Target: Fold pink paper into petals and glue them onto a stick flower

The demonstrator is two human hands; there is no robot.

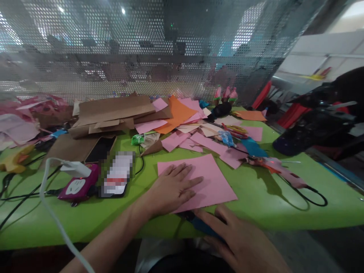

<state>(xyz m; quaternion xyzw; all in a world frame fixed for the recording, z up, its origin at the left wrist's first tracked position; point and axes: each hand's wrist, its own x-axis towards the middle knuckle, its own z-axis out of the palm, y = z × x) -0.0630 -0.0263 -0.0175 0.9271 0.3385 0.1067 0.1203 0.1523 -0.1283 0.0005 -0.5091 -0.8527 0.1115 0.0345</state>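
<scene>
A pink square sheet of paper (212, 178) lies on the green table (256, 197) near its front edge. My left hand (173, 187) rests flat on the sheet's left half, fingers stretched out and slightly spread. My right hand (241, 239) is at the table's front edge below the sheet, fingers curled over a dark blue object (199, 223) that is mostly hidden; I cannot make out what that is.
Brown, orange and pink paper sheets (176, 117) pile up at the back. Black-handled scissors (287, 176) lie to the right. A phone (101, 149), a magenta device (79, 187) with a white cable (51, 204) and a blurred card (118, 174) sit left. Perforated metal screen (142, 49) behind.
</scene>
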